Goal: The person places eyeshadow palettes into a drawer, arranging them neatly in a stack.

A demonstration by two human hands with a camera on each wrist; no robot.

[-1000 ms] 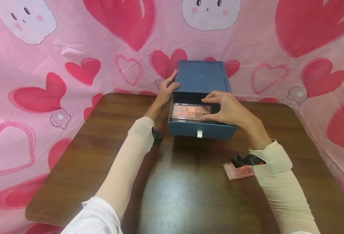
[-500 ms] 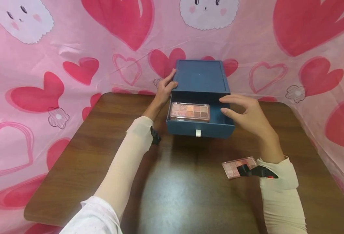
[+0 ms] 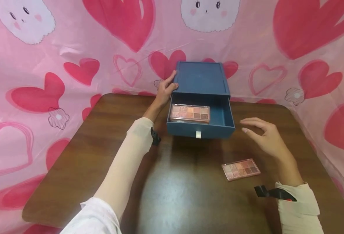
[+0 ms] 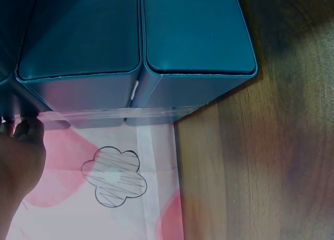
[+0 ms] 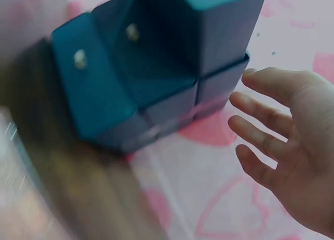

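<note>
A blue drawer unit [image 3: 201, 78] stands at the back of the table, its top drawer [image 3: 215, 132] pulled out. In the drawer's left part lies an eyeshadow palette [image 3: 190, 113] with a clear lid. My left hand [image 3: 164, 91] rests against the unit's left side, with the thumb near the top edge. To the right of the drawer, my right hand [image 3: 266, 136] is in the air, fingers apart and holding nothing. A second eyeshadow palette [image 3: 240, 169] lies on the table below that hand. In the right wrist view, the right fingers appear beside the unit [image 5: 99, 94].
The brown wooden table [image 3: 87, 156] extends to both sides and in front of the unit. A pink heart-patterned cloth [image 3: 125, 26] hangs close behind it. A white pull tab [image 3: 198, 134] sticks out from the drawer's front.
My right hand has drawn back from the palette in the drawer, out to the right and toward me. The second palette is now uncovered. My left hand stays at the unit.
</note>
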